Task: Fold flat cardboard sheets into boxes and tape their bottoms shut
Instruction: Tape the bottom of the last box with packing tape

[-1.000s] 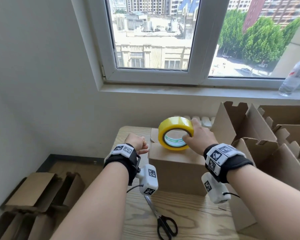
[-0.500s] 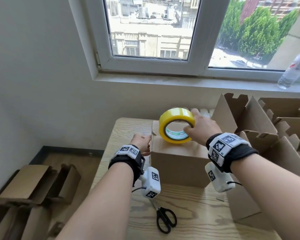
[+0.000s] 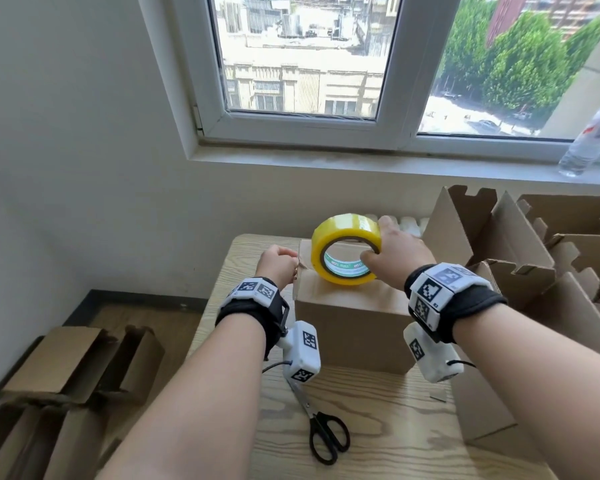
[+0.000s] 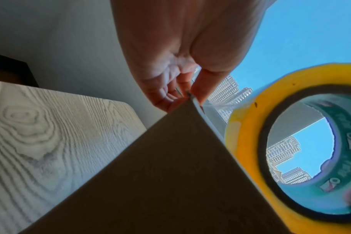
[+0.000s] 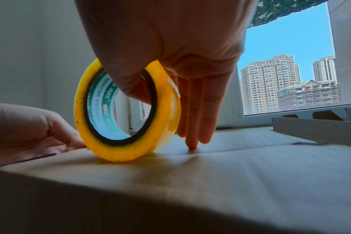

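While the right hand (image 3: 394, 252) grips a yellow tape roll (image 3: 346, 250) standing atop the cardboard box (image 3: 352, 317), the left hand (image 3: 278, 264), at nine o'clock, pinches the tape end (image 4: 198, 107) against the box's edge.

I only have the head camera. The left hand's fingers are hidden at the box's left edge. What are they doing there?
Observer: The left wrist view shows the left hand pinching the tape end between thumb and finger, at the box edge.
Operator: Is the roll lifted?
Observer: No. In the right wrist view the tape roll stands on edge, touching the box top.
Operator: How is it held?
Observer: The right hand has its thumb through the core, and one fingertip touches the cardboard behind the roll.
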### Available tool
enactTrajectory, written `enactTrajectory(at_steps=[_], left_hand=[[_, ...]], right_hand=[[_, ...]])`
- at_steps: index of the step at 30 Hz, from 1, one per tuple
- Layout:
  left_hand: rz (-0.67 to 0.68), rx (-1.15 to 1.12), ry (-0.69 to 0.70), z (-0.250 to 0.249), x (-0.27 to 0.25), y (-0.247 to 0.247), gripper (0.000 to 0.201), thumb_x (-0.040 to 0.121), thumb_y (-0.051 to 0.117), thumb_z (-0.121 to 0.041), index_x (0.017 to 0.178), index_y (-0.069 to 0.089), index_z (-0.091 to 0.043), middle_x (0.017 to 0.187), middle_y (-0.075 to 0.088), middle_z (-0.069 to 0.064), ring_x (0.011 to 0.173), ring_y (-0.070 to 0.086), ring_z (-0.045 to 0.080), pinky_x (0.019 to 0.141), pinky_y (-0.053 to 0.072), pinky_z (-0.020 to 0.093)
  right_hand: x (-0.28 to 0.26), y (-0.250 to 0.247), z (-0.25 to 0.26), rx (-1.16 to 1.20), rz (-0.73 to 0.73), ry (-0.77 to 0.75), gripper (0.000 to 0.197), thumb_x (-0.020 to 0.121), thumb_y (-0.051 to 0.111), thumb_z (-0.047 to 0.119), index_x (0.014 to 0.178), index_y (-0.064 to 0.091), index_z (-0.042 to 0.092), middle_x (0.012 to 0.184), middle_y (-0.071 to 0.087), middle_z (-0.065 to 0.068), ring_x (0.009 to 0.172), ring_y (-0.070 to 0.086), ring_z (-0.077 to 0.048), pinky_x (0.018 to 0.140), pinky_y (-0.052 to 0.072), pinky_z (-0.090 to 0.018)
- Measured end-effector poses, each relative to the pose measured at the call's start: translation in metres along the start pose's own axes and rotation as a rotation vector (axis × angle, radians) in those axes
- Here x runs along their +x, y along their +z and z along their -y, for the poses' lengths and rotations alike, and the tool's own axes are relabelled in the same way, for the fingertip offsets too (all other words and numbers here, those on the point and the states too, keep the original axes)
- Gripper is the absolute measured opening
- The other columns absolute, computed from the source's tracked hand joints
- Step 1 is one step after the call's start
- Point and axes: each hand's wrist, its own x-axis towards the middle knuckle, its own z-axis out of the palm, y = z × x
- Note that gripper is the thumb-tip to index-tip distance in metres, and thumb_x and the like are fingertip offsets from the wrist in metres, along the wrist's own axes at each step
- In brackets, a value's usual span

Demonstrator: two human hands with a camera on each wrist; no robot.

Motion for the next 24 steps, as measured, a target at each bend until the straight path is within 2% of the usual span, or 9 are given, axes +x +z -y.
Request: enactTrajectory(at_steps=[3, 5, 9, 12, 15, 17, 20, 22, 24], left_hand=[[0.082, -0.015, -0.031, -0.001, -0.008, -0.001, 0.021, 0.091, 0.041, 0.008, 0.088, 0.051, -0.01, 0.088, 0.057, 0.012, 0.077, 0.056, 0.023, 0.072, 0.052, 0.034], [0.141, -0.034, -0.05, -0.008, -0.014, -0.007, 0.025, 0.09, 0.038, 0.011, 0.104, 0.05, -0.006, 0.094, 0.056, 0.015, 0.074, 0.057, 0.022, 0.067, 0.052, 0.029], [0.277, 0.044, -0.044, -0.019, -0.019, -0.02, 0.055, 0.083, 0.042, 0.011, 0.126, 0.047, -0.024, 0.095, 0.06, 0.013, 0.078, 0.063, 0.022, 0.075, 0.058, 0.035], [0.305, 0.309, 0.023, -0.021, -0.019, -0.021, 0.055, 0.076, 0.062, 0.003, 0.121, 0.059, -0.028, 0.095, 0.062, 0.006, 0.095, 0.063, 0.022, 0.088, 0.056, 0.042], [0.227, 0.471, 0.087, -0.02, -0.019, -0.02, 0.05, 0.058, 0.08, -0.016, 0.1, 0.065, -0.039, 0.088, 0.067, 0.003, 0.086, 0.068, 0.022, 0.086, 0.057, 0.04], [0.229, 0.555, 0.13, -0.022, -0.019, -0.02, 0.056, 0.056, 0.081, -0.023, 0.106, 0.064, -0.041, 0.083, 0.068, 0.001, 0.083, 0.069, 0.022, 0.085, 0.057, 0.041], [0.333, 0.657, 0.169, -0.03, -0.024, -0.015, 0.068, 0.069, 0.079, -0.023, 0.129, 0.052, -0.041, 0.104, 0.062, 0.002, 0.092, 0.067, 0.022, 0.079, 0.059, 0.039], [0.378, 0.696, 0.212, -0.031, -0.028, -0.01, 0.067, 0.063, 0.081, -0.04, 0.125, 0.054, -0.041, 0.117, 0.055, 0.001, 0.099, 0.062, 0.019, 0.075, 0.059, 0.037], [0.342, 0.727, 0.252, -0.026, -0.029, -0.005, 0.063, 0.06, 0.08, -0.052, 0.118, 0.056, -0.041, 0.122, 0.055, -0.002, 0.103, 0.06, 0.016, 0.083, 0.055, 0.036]], right_hand=[[0.001, -0.001, -0.002, 0.0, 0.0, -0.001, 0.02, 0.083, 0.051, 0.028, 0.096, 0.038, 0.02, 0.075, 0.056, -0.002, 0.07, 0.056, -0.023, 0.065, 0.049, -0.035], [0.002, -0.001, -0.003, -0.008, -0.002, -0.003, 0.02, 0.083, 0.051, 0.028, 0.096, 0.037, 0.02, 0.075, 0.055, -0.002, 0.069, 0.055, -0.023, 0.065, 0.048, -0.035], [0.002, -0.002, -0.003, -0.007, 0.002, -0.01, 0.02, 0.084, 0.051, 0.028, 0.097, 0.038, 0.019, 0.076, 0.057, -0.003, 0.069, 0.056, -0.022, 0.066, 0.05, -0.035], [0.002, -0.002, -0.003, -0.017, -0.002, -0.019, 0.021, 0.084, 0.051, 0.028, 0.098, 0.038, 0.019, 0.076, 0.057, -0.002, 0.07, 0.057, -0.023, 0.064, 0.049, -0.034], [0.003, 0.0, -0.003, -0.023, -0.004, -0.025, 0.021, 0.085, 0.05, 0.028, 0.098, 0.038, 0.018, 0.077, 0.056, -0.001, 0.07, 0.056, -0.023, 0.061, 0.044, -0.032], [0.004, 0.0, -0.003, -0.029, -0.008, -0.024, 0.021, 0.084, 0.05, 0.028, 0.098, 0.038, 0.019, 0.079, 0.055, -0.001, 0.072, 0.056, -0.025, 0.061, 0.043, -0.032], [0.004, 0.0, -0.003, -0.035, -0.008, -0.035, 0.022, 0.084, 0.05, 0.03, 0.098, 0.036, 0.02, 0.079, 0.056, -0.001, 0.074, 0.058, -0.025, 0.061, 0.044, -0.032], [0.004, 0.002, -0.003, -0.027, -0.007, -0.049, 0.025, 0.082, 0.051, 0.03, 0.098, 0.033, 0.022, 0.079, 0.055, 0.001, 0.076, 0.058, -0.025, 0.063, 0.044, -0.033], [0.005, 0.002, -0.005, 0.0, -0.01, -0.072, 0.027, 0.081, 0.052, 0.03, 0.099, 0.033, 0.025, 0.08, 0.055, 0.002, 0.078, 0.058, -0.024, 0.064, 0.045, -0.033]])
